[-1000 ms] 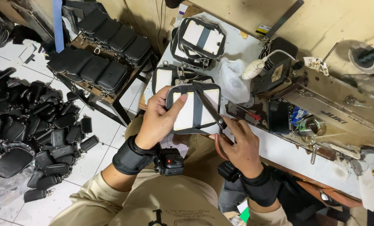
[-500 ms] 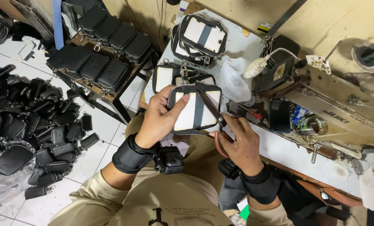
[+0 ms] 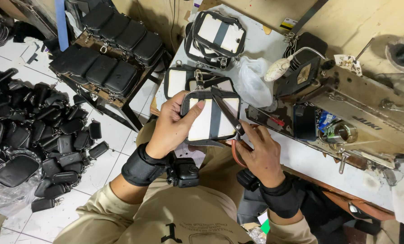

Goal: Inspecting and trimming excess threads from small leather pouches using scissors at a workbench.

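Observation:
My left hand [image 3: 175, 124] grips a small white pouch [image 3: 209, 119] with black trim, a black centre stripe and a zip along its top edge, thumb pressed on its face. My right hand [image 3: 258, 151] holds scissors [image 3: 231, 119] with orange-brown handles, and their blades lie across the pouch's upper right corner. Both wrists wear black bands with small black cameras. More white-and-black pouches [image 3: 177, 81] lie just behind the held one, and two more [image 3: 218, 31] are stacked farther back on the table.
An industrial sewing machine [image 3: 346, 104] stands on the table [image 3: 310, 158] at the right, with a clear plastic bag [image 3: 251, 79] beside it. A low rack [image 3: 107, 49] holds black pouches at the left. Several black pouches [image 3: 35, 131] cover the tiled floor.
The scissors have moved up onto the pouch's upper right corner. My left hand has kept its hold on the pouch, which has barely shifted.

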